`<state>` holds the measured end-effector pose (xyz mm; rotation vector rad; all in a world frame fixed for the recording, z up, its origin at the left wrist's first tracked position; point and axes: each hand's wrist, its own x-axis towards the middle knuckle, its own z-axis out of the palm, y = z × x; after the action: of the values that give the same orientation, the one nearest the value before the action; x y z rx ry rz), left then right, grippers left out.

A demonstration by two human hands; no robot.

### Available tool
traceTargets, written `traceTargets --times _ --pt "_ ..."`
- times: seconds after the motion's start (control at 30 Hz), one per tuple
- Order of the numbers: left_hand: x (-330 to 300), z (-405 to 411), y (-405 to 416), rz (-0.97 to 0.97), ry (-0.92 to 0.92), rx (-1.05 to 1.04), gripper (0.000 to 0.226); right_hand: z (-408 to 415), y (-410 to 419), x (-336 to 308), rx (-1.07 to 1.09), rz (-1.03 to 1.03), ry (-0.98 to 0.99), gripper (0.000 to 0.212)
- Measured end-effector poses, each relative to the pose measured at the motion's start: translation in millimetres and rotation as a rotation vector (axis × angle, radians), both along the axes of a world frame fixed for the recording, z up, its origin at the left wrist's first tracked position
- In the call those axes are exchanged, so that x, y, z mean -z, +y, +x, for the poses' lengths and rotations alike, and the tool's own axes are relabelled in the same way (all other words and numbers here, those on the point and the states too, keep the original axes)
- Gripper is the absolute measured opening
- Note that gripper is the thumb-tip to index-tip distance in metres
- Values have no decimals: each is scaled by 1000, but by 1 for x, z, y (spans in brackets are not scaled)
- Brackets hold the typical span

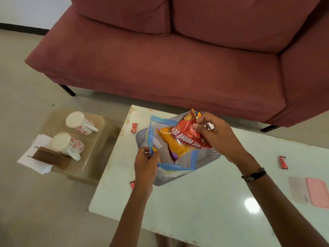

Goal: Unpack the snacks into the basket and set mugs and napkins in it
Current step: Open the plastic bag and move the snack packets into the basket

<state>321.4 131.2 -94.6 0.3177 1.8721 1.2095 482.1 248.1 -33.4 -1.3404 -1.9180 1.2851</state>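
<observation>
Pinching the top corner of the red snack packet (185, 135), the right hand (216, 134) held it half out of the zip bag (170, 154) above the grey basket (211, 155). Left hand (145, 162) fingers clamped the bag's blue rim. The packet looked light, crinkly, slippery and crushable, best held by its sealed edge.

A dusty-red sofa (160, 56) on dark legs is set across the far side, against a white wall (26, 9) edged with a black skirting. The floor (35, 202) is laid with pale beige tiles. A glossy white worktop (204, 202) is placed before the sofa, and a bright lamp glare is reflected in it
</observation>
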Motion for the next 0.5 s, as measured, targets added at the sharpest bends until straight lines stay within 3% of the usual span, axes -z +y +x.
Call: traceTargets --times 0.2,0.33,0.5 --pt "-5 4 8 -1 28 -4 21 38 21 -15 188 103 99 13" --pt "1 3 6 -25 43 17 10 64 40 -13 350 178 87 15" --pt "1 10 8 -22 57 27 21 72 55 35 347 214 -222 10"
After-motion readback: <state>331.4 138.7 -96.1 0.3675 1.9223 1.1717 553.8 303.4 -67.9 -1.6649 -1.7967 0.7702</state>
